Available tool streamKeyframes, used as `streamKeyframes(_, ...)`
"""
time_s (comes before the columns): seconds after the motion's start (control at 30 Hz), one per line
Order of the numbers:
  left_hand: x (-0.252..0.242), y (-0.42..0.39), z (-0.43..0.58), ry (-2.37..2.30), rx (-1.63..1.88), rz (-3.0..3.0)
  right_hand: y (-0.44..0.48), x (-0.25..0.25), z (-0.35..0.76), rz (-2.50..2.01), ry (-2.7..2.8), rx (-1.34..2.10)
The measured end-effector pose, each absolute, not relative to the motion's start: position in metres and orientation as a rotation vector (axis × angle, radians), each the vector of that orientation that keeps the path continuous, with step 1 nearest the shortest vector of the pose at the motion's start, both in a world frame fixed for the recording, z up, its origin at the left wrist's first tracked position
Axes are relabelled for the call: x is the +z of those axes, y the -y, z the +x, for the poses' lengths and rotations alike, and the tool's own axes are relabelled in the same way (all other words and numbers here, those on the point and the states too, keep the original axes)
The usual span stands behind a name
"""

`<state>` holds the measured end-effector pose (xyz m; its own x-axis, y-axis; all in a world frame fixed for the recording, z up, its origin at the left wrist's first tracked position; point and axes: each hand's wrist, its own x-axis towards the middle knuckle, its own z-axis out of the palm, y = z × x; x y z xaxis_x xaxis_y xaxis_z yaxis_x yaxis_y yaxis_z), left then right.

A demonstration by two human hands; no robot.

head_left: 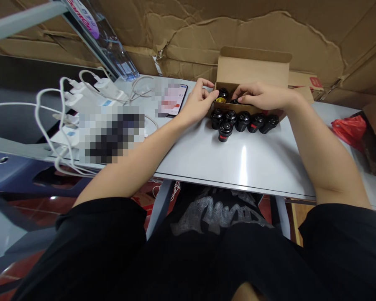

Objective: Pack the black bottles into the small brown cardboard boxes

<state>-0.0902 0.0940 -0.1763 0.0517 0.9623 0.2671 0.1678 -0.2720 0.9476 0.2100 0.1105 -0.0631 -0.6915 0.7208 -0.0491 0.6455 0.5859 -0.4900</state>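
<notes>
The open fingers [206, 85] of the left hand [200, 104] are held beside a cardboard box [253, 69], the fingers of the right hand [259, 96] are curled onto a black lamp socket [235, 100] inside it, and 6 more sockets [242, 121], their small red labels unreadable, are stood on the white counter [190, 161].

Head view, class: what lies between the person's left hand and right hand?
The head view shows an open cardboard box holding black lamp sockets between the left hand and right hand.

Six black lamp holders [243, 121], three more in one cardboard box [253, 69], one left hand [200, 102], one right hand [261, 96]
</notes>
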Motion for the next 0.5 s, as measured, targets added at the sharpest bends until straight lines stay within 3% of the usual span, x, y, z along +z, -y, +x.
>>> streamKeyframes(0.5,-0.1753,-0.0932,-0.0899,-1.183,1.302,1.567,-0.1098,-0.0687,0.2037,-1.142,2.615,0.744)
